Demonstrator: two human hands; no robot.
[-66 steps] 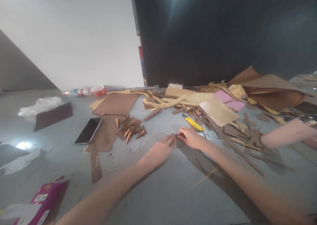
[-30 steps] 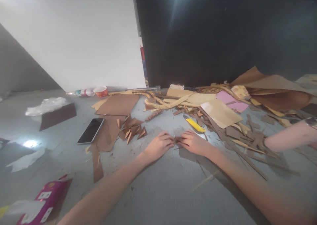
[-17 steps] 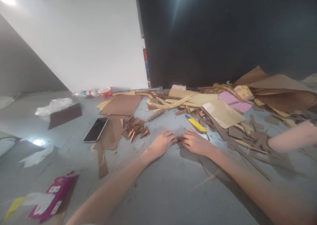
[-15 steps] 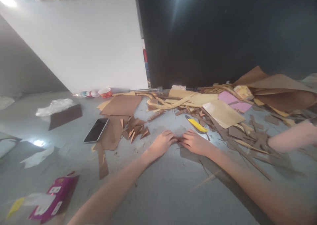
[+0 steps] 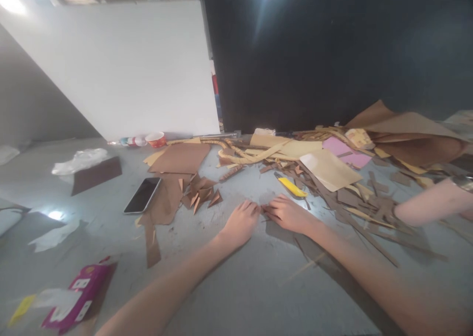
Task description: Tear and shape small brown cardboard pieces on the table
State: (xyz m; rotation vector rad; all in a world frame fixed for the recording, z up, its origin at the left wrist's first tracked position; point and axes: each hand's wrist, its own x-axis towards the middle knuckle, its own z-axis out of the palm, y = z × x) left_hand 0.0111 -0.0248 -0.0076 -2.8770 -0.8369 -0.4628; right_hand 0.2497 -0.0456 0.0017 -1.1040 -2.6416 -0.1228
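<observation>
Between my two hands, close to the table surface, is a small piece of brown paper-like sheet [image 5: 262, 209], mostly covered by fingers. My left hand [image 5: 241, 221] is closed at its left end, the fingertips curled down and partly hidden. From the other side, my right hand [image 5: 288, 213] pinches the piece. A yellow utility knife [image 5: 292, 185] lies just beyond my right hand. To the left of my hands sits a heap of folded brown triangles [image 5: 199, 192] beside larger brown sheets [image 5: 180, 158].
A phone [image 5: 143, 195], a purple tissue pack [image 5: 76, 294] and a red cup [image 5: 155, 139] are on the left. Brown offcuts [image 5: 351, 200], a beige sheet [image 5: 330, 170] and a pink sheet [image 5: 346, 152] cover the right. A pale pink cylinder-like thing [image 5: 430, 203] juts in there.
My left hand has turned and drawn slightly down and left, so less of the brown piece shows between my hands. My right hand stays nearly in place; the view has shifted slightly.
</observation>
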